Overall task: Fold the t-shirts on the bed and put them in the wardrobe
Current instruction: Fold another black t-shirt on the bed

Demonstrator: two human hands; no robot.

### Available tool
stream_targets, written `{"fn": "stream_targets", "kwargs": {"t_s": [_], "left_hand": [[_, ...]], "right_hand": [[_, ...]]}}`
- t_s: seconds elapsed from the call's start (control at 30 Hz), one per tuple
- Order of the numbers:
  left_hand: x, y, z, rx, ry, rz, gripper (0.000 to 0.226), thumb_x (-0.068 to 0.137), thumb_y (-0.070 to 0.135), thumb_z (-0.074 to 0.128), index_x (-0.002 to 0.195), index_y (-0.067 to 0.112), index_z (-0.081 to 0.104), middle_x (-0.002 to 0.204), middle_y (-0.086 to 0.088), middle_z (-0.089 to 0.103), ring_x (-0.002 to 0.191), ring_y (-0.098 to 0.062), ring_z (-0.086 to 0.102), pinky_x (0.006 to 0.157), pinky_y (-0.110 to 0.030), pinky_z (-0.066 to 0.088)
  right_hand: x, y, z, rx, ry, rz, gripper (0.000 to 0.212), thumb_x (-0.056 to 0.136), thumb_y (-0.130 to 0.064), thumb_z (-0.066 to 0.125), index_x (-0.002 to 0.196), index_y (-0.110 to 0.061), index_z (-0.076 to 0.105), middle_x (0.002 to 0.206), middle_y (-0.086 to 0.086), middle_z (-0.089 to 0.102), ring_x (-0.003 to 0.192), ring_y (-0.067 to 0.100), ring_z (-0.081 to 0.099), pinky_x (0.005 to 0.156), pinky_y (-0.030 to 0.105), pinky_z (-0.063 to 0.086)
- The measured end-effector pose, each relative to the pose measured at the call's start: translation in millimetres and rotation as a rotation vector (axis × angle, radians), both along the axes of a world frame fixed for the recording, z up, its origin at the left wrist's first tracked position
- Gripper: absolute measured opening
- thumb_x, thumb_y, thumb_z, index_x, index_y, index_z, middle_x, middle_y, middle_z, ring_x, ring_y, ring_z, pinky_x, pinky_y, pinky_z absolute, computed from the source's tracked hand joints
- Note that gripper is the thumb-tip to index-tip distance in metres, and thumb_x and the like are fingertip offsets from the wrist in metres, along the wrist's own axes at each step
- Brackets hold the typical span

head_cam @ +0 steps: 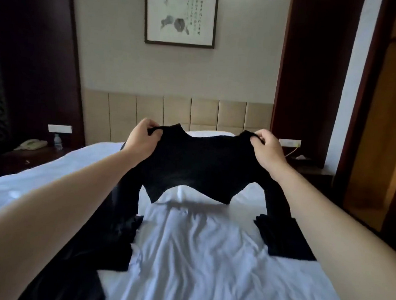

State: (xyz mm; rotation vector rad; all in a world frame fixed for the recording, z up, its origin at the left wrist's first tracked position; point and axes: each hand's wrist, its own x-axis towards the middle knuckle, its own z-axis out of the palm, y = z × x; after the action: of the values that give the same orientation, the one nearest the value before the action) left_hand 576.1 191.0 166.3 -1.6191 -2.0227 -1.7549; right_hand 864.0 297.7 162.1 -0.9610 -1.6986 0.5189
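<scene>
White-sheeted bed (pixel 195 256), one black shirt (pixel 198 164) held above it.
Two hands pinch its shoulders, left hand (pixel 143 138) and right hand (pixel 267 150), fingers (pixel 257 140) curled round the cloth; its two sleeves hang down to the bed.

On the pale wall ahead of me hangs a framed ink picture (pixel 180 15), above a row of padded beige panels (pixel 176 111). Dark wood panelling (pixel 34 54) flanks that wall on both sides. To my left a dark nightstand (pixel 33 158) carries a cream telephone (pixel 32 144) and, just beside it, a small water bottle (pixel 57 141), with a white switch plate (pixel 59 128) above them. To my right a second switch plate (pixel 290 142) has a yellow cable (pixel 292 151) trailing down towards another nightstand (pixel 313 172).
</scene>
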Motion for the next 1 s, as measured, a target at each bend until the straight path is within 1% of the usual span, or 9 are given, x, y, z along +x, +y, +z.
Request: {"fn": "stream_targets", "kwargs": {"t_s": [0.1,0.2,0.33,0.43,0.63,0.77,0.87,0.93,1.0], "left_hand": [[13.0,-29.1,-65.8,-0.107,-0.044,-0.021,0.007,0.095,0.016,0.056,0.091,0.021,0.053,0.096,-0.005,0.064,0.095,-0.027,0.061,0.080,-0.034,0.044],[28.1,-67.9,-139.1,-0.244,-0.067,-0.024,0.005,0.095,0.019,0.059,0.099,0.016,0.057,0.092,-0.004,0.062,0.084,-0.023,0.059,0.069,-0.031,0.043],[47.4,-125.1,-226.9,-0.334,-0.110,-0.027,0.003,0.091,0.017,0.066,0.093,0.018,0.064,0.077,0.000,0.064,0.065,-0.016,0.058,0.056,-0.022,0.042],[62.2,-161.2,-279.1,-0.399,-0.182,-0.020,0.008,0.088,0.013,0.069,0.090,0.020,0.064,0.079,0.003,0.064,0.070,-0.016,0.060,0.066,-0.026,0.043],[72.2,-210.0,-341.2,-0.459,-0.186,-0.031,0.024,0.083,0.011,0.074,0.080,0.032,0.063,0.087,-0.001,0.066,0.081,-0.018,0.062,0.074,-0.029,0.046],[78.8,-240.2,-358.8,-0.481,-0.129,-0.031,0.022,0.082,0.010,0.075,0.083,0.028,0.064,0.095,-0.002,0.064,0.090,-0.016,0.060,0.081,-0.026,0.046],[87.1,-256.6,-362.3,-0.487,-0.125,-0.057,0.016,0.081,0.006,0.075,0.083,0.018,0.066,0.090,0.000,0.063,0.084,-0.011,0.058,0.071,-0.007,0.039],[90.0,-263.4,-365.7,-0.489,-0.116,-0.070,0.016,0.079,0.002,0.075,0.081,0.015,0.066,0.084,0.000,0.065,0.078,-0.012,0.059,0.065,-0.005,0.039],[91.1,-268.0,-370.5,-0.504,-0.109,-0.062,0.017,0.078,0.001,0.075,0.079,0.017,0.067,0.084,-0.003,0.067,0.075,-0.016,0.062,0.063,-0.010,0.043]], "right_hand": [[19.0,-36.5,-62.4,-0.088,-0.102,-0.008,0.014,0.098,-0.022,0.048,0.097,-0.012,0.058,0.084,-0.007,0.055,0.083,0.013,0.052,0.067,0.028,0.038],[39.2,-76.3,-124.1,-0.190,-0.192,0.005,0.015,0.100,-0.023,0.047,0.090,-0.012,0.053,0.080,-0.005,0.052,0.077,0.014,0.051,0.062,0.027,0.036],[60.8,-121.1,-198.2,-0.318,-0.251,-0.003,0.015,0.098,-0.021,0.051,0.099,-0.009,0.060,0.094,0.001,0.061,0.089,0.020,0.055,0.068,0.031,0.036],[69.7,-155.8,-242.2,-0.370,-0.294,-0.030,0.013,0.096,-0.017,0.053,0.101,-0.011,0.063,0.089,-0.007,0.059,0.091,0.018,0.055,0.075,0.028,0.037],[84.5,-201.5,-299.8,-0.412,-0.389,-0.025,0.007,0.092,-0.019,0.057,0.089,-0.024,0.058,0.093,-0.011,0.062,0.091,0.015,0.058,0.080,0.031,0.042],[96.0,-227.0,-323.7,-0.439,-0.503,-0.022,0.007,0.091,-0.018,0.057,0.092,-0.021,0.063,0.099,-0.007,0.064,0.089,0.015,0.058,0.071,0.029,0.042],[102.5,-240.7,-334.1,-0.425,-0.551,-0.020,0.011,0.090,-0.016,0.057,0.097,-0.018,0.066,0.104,-0.005,0.063,0.090,0.015,0.058,0.074,0.030,0.045],[107.3,-249.0,-340.0,-0.409,-0.579,-0.017,0.013,0.090,-0.015,0.056,0.098,-0.018,0.066,0.108,-0.005,0.062,0.094,0.017,0.059,0.076,0.032,0.048],[112.7,-257.1,-344.3,-0.389,-0.624,-0.016,0.014,0.090,-0.016,0.056,0.099,-0.019,0.066,0.112,-0.005,0.061,0.098,0.019,0.059,0.078,0.034,0.050]]}}
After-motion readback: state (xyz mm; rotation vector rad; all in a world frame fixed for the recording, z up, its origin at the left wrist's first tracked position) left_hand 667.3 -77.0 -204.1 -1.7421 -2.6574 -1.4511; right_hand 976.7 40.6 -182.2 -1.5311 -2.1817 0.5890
